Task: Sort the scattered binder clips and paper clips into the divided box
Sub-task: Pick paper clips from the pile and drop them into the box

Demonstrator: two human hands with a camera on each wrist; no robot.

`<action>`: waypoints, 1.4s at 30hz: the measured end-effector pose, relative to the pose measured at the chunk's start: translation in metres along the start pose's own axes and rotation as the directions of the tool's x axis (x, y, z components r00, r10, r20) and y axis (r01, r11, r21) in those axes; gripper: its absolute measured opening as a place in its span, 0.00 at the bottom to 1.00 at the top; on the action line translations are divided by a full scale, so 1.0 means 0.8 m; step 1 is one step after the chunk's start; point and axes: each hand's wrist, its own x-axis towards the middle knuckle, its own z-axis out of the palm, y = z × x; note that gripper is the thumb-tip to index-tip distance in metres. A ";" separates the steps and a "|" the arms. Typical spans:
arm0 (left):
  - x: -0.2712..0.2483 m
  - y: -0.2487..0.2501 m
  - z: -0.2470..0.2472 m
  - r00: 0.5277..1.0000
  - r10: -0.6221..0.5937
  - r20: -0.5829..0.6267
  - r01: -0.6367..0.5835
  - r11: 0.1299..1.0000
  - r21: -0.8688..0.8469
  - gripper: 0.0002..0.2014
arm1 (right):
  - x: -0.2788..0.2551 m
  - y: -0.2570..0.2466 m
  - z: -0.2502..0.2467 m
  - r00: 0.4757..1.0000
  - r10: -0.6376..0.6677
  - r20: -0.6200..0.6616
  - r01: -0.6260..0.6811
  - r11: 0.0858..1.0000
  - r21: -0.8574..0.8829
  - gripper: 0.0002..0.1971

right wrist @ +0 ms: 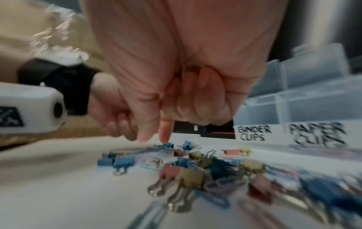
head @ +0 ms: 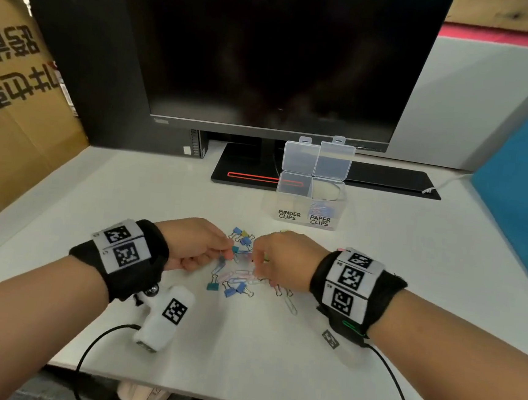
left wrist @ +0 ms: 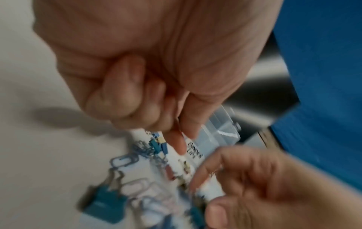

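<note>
Head view: both hands low over the scattered clips (head: 237, 271), near of the divided box (head: 309, 200). Left hand (head: 195, 245) and right hand (head: 282, 262) have curled fingers.

Left wrist: thumb and forefinger close together; what they pinch I cannot tell.

Right wrist: forefinger (right wrist: 164, 131) points down at a teal binder clip (right wrist: 169, 145); contact unclear.

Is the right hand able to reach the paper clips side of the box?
Probably yes. The right hand is over the clip pile, the box stands just beyond with its lids up, and nothing lies between.
</note>
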 end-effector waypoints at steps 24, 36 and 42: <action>0.024 -0.002 0.042 0.979 0.185 0.084 -0.171 0.520 0.837 0.11 | 0.030 -0.024 0.011 0.974 -0.036 0.225 0.102 0.951 -0.290 0.16; 0.005 0.000 0.003 0.993 0.105 -0.048 -0.112 0.980 -0.163 0.13 | 0.005 0.033 -0.013 0.989 0.087 0.119 -0.142 0.776 0.614 0.12; 0.010 -0.013 -0.016 0.998 -0.057 0.017 0.053 0.733 -0.678 0.13 | -0.004 0.077 -0.005 0.958 0.201 0.206 -0.128 -0.342 0.931 0.16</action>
